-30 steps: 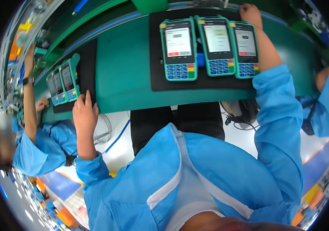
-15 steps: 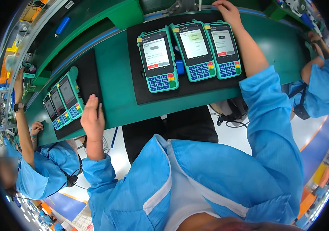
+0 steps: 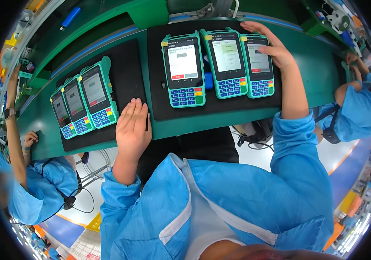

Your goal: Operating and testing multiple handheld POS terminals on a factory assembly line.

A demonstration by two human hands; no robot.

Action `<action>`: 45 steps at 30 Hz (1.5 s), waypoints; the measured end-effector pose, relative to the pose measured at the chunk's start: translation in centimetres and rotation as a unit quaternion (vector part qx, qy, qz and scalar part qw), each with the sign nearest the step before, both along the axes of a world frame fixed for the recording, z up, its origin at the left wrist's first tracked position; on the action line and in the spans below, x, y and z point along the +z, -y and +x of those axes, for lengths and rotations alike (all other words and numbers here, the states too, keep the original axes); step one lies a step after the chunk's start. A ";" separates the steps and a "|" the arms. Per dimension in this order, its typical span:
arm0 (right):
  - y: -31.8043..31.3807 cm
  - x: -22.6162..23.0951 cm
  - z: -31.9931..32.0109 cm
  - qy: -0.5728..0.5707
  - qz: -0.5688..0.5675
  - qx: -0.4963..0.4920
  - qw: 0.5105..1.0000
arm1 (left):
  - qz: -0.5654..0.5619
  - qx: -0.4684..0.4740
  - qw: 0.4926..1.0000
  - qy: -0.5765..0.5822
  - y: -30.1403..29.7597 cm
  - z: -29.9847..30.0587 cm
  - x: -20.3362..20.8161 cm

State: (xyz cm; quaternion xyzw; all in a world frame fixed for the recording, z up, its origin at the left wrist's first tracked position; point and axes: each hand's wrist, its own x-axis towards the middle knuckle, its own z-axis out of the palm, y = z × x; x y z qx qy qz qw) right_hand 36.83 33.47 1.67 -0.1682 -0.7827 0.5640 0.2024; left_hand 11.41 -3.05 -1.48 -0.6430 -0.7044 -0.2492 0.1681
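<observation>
The right hand (image 3: 277, 50), fingers loosely parted, hides part of the screen (image 3: 258, 61) of the right terminal (image 3: 261, 79) on the right mat (image 3: 156, 93), contact unclear and its small lettering too fine to read, while the left hand (image 3: 133, 129), fingers straight and relaxed, overlaps the left mat (image 3: 127, 65).

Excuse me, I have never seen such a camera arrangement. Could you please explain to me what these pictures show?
There is no machine arm here: these are a person's own two hands, seen from above by a wide fisheye camera worn on the head, so straight edges look bent. On the green table lie two black mats, each with three card machines. The left hand is at the table's near edge, fingers stretched. The right hand is at the rightmost card machine, its thumb over the screen; whether it touches is unclear. Neither hand clearly holds anything.
</observation>
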 end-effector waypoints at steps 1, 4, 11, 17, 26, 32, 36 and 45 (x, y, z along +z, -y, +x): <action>0.0 -0.1 0.0 0.001 0.008 0.001 1.000 | -0.007 -0.003 1.000 -0.004 0.0 0.0 0.0; -0.1 -0.4 -0.1 -0.001 0.010 0.000 1.000 | -0.005 -0.012 1.000 0.002 0.1 0.3 0.1; 0.2 -0.2 -0.3 -0.014 0.011 -0.005 1.000 | -0.005 -0.019 1.000 0.024 0.4 0.5 0.5; 1.2 -0.9 -1.3 -0.064 -0.070 -0.132 0.987 | 0.014 -0.049 0.993 0.103 0.8 0.2 0.5; -0.3 -3.0 -0.9 -0.145 -0.100 -0.163 0.971 | 0.132 0.203 0.970 -0.007 3.8 -4.3 1.8; -1.0 -3.6 -0.4 -0.143 -0.120 -0.178 0.966 | 0.031 0.235 0.971 -0.003 3.6 -5.3 1.8; -1.0 -3.8 -0.2 -0.146 -0.089 -0.155 0.973 | 0.077 0.270 0.960 0.016 4.9 -6.1 1.9; -1.6 -4.1 -0.2 -0.143 -0.091 -0.166 0.972 | 0.095 0.340 0.935 0.047 7.7 -9.6 0.6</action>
